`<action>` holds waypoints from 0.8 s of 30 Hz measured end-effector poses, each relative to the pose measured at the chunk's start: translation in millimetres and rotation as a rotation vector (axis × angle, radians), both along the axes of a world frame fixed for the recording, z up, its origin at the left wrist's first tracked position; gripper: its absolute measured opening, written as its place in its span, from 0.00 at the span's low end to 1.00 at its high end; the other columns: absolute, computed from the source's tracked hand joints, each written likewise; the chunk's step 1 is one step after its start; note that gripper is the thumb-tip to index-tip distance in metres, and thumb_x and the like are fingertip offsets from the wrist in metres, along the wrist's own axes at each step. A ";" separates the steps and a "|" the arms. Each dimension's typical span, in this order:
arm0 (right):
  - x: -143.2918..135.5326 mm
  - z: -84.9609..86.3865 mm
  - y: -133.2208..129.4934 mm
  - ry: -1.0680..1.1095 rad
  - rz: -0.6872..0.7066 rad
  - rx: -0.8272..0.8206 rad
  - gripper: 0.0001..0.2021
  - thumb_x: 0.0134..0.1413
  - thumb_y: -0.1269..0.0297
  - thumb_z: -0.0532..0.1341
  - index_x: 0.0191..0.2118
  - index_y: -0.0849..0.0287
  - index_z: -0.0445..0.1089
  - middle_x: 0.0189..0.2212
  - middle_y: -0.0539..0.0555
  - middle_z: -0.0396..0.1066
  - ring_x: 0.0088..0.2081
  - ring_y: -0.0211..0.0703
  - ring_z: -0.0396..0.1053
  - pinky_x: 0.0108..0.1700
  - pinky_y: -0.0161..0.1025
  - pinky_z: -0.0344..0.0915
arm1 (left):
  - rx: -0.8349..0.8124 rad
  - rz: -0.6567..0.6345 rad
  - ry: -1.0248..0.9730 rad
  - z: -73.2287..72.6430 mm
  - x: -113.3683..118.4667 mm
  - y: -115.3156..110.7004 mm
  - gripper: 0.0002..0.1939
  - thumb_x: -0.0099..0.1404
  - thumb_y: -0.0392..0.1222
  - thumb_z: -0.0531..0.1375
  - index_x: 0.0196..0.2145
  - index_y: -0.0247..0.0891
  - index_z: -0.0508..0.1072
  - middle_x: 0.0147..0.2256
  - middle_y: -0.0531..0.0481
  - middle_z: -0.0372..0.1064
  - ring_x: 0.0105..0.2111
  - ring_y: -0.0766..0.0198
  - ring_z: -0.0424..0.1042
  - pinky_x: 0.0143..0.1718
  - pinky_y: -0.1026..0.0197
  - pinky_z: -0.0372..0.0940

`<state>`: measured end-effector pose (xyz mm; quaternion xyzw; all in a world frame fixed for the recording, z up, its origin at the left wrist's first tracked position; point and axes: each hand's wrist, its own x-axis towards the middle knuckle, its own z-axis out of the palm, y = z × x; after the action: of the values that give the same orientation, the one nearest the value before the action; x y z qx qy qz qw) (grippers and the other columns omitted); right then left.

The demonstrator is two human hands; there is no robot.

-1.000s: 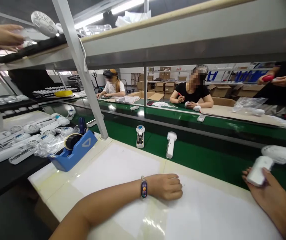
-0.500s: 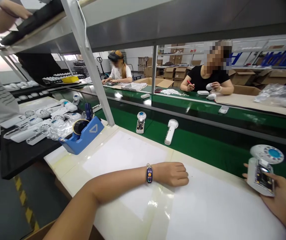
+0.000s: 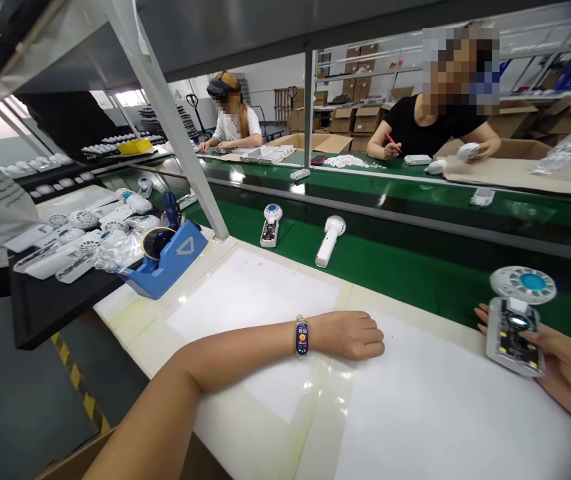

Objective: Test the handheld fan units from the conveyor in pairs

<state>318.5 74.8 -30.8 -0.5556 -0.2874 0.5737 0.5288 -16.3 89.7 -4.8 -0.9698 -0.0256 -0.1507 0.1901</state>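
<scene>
My left hand [image 3: 352, 335] rests on the white tabletop [image 3: 260, 280], its fingers curled closed; whatever may be inside them is hidden. A smart band [image 3: 302, 335] is on that wrist. At the right, my right hand [image 3: 560, 360] grips a white handheld fan [image 3: 515, 327] with a blue centre, its handle open and the circuit board showing. On the green belt [image 3: 395, 267] past the table edge lie another opened fan [image 3: 270, 225] and a white fan [image 3: 330, 241] with a closed handle.
A blue tape dispenser [image 3: 170, 260] stands at the table's left corner beside a metal post [image 3: 175, 127]. Several fan parts and plastic bags lie on a black table [image 3: 50, 303] at left. Two people sit across the belt; another stands at left. A shelf hangs overhead.
The view has shifted slightly. The two fans on the belt now appear a little higher and further left. My right hand still holds its fan, now turned slightly with the board facing me more.
</scene>
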 end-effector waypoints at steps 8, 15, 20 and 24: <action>1.7 -3.2 1.8 -0.009 -0.011 -0.007 0.20 0.45 0.68 0.57 0.47 0.56 0.68 0.51 0.59 0.66 0.54 0.54 0.61 0.38 0.34 0.72 | 0.008 0.009 0.002 -1.4 -0.8 -0.5 0.11 0.62 0.27 0.49 0.26 0.36 0.67 0.23 0.52 0.59 0.24 0.67 0.56 0.27 0.62 0.56; -20.8 23.8 -6.7 -0.148 -0.056 -0.013 0.16 0.43 0.65 0.59 0.41 0.61 0.70 0.47 0.61 0.69 0.49 0.56 0.66 0.47 0.43 0.67 | 0.025 0.005 -0.010 -0.5 -0.7 -0.9 0.11 0.61 0.27 0.49 0.26 0.36 0.66 0.23 0.52 0.58 0.23 0.68 0.55 0.27 0.62 0.55; -45.0 50.7 -16.4 -0.220 -0.092 -0.045 0.12 0.44 0.66 0.56 0.37 0.62 0.70 0.42 0.62 0.70 0.50 0.57 0.64 0.54 0.49 0.60 | 0.025 0.004 -0.019 -0.8 -0.8 -0.8 0.12 0.61 0.27 0.49 0.25 0.35 0.67 0.22 0.52 0.57 0.23 0.68 0.56 0.27 0.62 0.55; -44.2 49.5 -13.3 -0.163 -0.134 -0.083 0.11 0.42 0.70 0.56 0.35 0.61 0.70 0.40 0.61 0.71 0.45 0.53 0.68 0.48 0.44 0.67 | 0.025 0.008 -0.016 -1.4 -0.9 -0.6 0.12 0.61 0.27 0.49 0.26 0.35 0.67 0.23 0.52 0.58 0.23 0.68 0.56 0.27 0.62 0.55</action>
<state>274.3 61.5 18.7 -0.6400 -0.2675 0.5013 0.5173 -17.1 89.1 -6.1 -0.9660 -0.0292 -0.1578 0.2026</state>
